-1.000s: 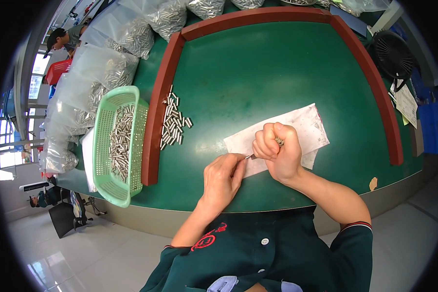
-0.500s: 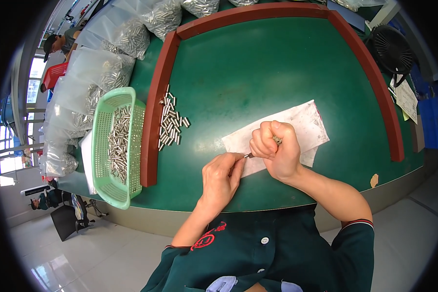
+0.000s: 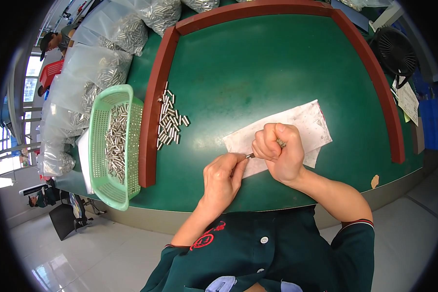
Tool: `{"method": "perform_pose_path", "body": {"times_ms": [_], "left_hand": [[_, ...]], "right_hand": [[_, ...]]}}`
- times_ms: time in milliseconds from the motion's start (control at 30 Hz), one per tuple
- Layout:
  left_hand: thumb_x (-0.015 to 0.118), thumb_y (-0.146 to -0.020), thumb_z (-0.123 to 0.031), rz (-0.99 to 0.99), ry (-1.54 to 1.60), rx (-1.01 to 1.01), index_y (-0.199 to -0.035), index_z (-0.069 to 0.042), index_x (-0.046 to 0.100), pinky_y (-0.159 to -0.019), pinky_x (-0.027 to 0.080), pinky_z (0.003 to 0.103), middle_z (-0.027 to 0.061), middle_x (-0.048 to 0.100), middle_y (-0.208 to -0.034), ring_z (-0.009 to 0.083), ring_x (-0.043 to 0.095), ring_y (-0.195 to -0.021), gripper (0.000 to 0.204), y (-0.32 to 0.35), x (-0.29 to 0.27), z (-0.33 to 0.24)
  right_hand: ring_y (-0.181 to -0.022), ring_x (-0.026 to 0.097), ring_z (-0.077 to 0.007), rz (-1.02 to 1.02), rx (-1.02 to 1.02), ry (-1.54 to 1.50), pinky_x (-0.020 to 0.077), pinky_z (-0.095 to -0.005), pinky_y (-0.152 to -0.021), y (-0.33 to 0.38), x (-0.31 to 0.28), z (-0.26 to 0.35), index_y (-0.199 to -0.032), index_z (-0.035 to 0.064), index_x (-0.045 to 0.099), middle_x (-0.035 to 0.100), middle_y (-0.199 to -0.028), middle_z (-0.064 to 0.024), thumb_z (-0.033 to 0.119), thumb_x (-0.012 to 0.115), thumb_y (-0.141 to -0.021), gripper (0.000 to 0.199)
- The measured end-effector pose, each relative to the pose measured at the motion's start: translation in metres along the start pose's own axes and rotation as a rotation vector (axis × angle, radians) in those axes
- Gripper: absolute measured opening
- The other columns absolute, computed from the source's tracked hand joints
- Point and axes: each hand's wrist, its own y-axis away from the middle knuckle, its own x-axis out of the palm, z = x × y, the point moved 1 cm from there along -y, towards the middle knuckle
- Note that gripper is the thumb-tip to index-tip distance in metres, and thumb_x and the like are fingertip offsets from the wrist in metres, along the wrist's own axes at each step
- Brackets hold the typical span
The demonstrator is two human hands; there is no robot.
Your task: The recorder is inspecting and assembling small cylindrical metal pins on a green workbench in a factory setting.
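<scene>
My left hand [image 3: 222,176] is closed in a pinch near the table's front edge, a small metal cylinder [image 3: 248,156] just showing at its fingertips. My right hand [image 3: 282,153] makes a fist around a slim hand tool, mostly hidden by the fingers. The tool's pale end [image 3: 281,143] peeks out beside the thumb, while its dark tip points at the cylinder. Beneath the right hand lies a stained white cloth [image 3: 297,117]. To the left, loose metal cylinders [image 3: 170,121] are heaped on the green table [image 3: 258,63].
A red-brown raised border [image 3: 153,117] frames the work area. Left of it stands a green plastic basket [image 3: 96,146] of metal cylinders. Clear bags [image 3: 114,70] of similar parts line the far left. A black fan [image 3: 394,51] and papers [image 3: 407,101] sit at right. A person [image 3: 53,41] is at upper left.
Both hands keep almost the same pose and grip, shifted very slightly right in the picture. The view itself has moved a little; the heap and basket look unchanged.
</scene>
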Motion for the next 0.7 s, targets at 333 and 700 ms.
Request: {"method": "perform_pose_path", "body": {"times_ms": [333, 700], "left_hand": [[0.063, -0.070, 0.000, 0.002, -0.005, 0.029, -0.071, 0.000, 0.056, -0.048, 0.042, 0.034, 0.0116, 0.055, -0.061, 0.0273, 0.053, -0.053, 0.006, 0.0002, 0.0004, 0.0021], [0.062, -0.070, 0.000, 0.003, -0.007, 0.037, -0.071, -0.001, 0.056, -0.049, 0.042, 0.035, 0.0120, 0.055, -0.062, 0.0283, 0.054, -0.055, 0.006, -0.0008, -0.0001, 0.0007]], "right_hand": [[-0.041, 0.017, -0.0078, -0.006, 0.037, -0.091, 0.0167, -0.0249, -0.040, -0.0015, -0.0032, -0.0008, -0.050, 0.0095, 0.027, 0.025, -0.043, 0.0013, 0.024, 0.031, -0.085, 0.038], [-0.041, 0.015, -0.0082, 0.018, 0.017, -0.022, 0.0162, -0.0253, -0.041, -0.0034, -0.0021, -0.0003, -0.050, 0.0109, 0.026, 0.023, -0.043, 0.0027, 0.027, 0.030, -0.086, 0.040]]}}
